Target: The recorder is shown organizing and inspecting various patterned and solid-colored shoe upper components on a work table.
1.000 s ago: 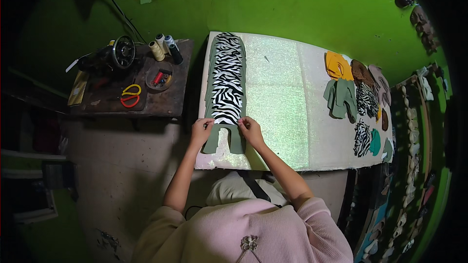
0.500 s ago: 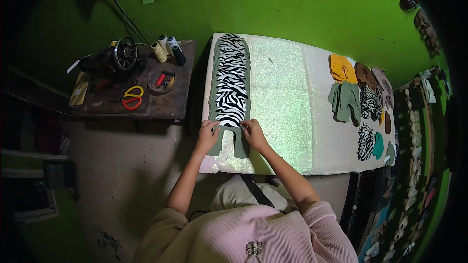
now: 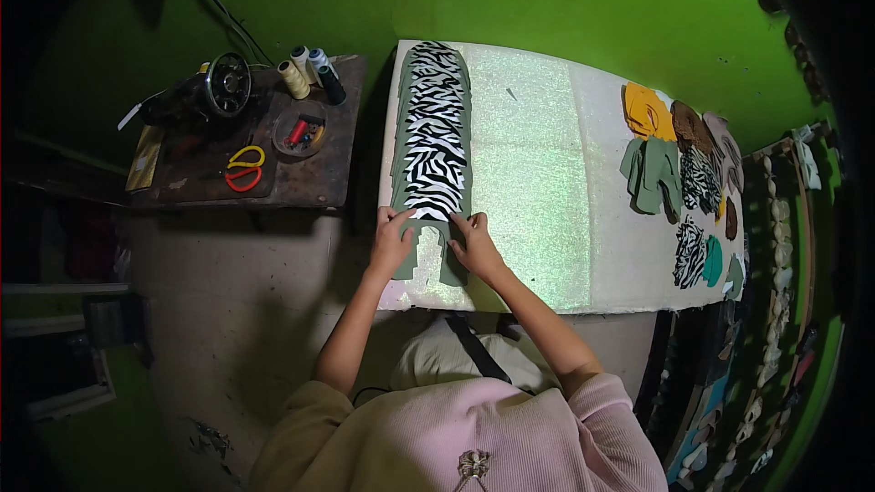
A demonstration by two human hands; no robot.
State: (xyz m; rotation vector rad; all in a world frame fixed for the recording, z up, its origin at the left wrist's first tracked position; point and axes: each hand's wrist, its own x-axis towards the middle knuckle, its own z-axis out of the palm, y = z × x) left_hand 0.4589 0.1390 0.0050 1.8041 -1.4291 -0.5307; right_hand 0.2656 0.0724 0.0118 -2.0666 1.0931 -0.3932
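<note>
Flanking the near end of the zebra cloth (image 3: 434, 146), left hand (image 3: 390, 242) and right hand (image 3: 478, 246) touch its edges, probably to hold it flat over green cloth (image 3: 452, 271) on the table (image 3: 529, 173); can't tell if either pinches. Scissors (image 3: 244, 167) sit well left of grip.

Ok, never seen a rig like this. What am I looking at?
No machine arms: just a person's bare left hand and right hand. The view comes from a wide fisheye camera on their head, looking down, so straight edges bend.

On the pale, shimmery-topped table lies a long row of black-and-white zebra-striped pieces over grey-green cut-out pieces. Both hands' fingers touch its near end; whether they pinch or only press, I can't tell.

Loose yellow, brown and other cut-outs lie at right. The dark wooden side table carries a black sewing machine and yellow-and-red-handled scissors.
</note>
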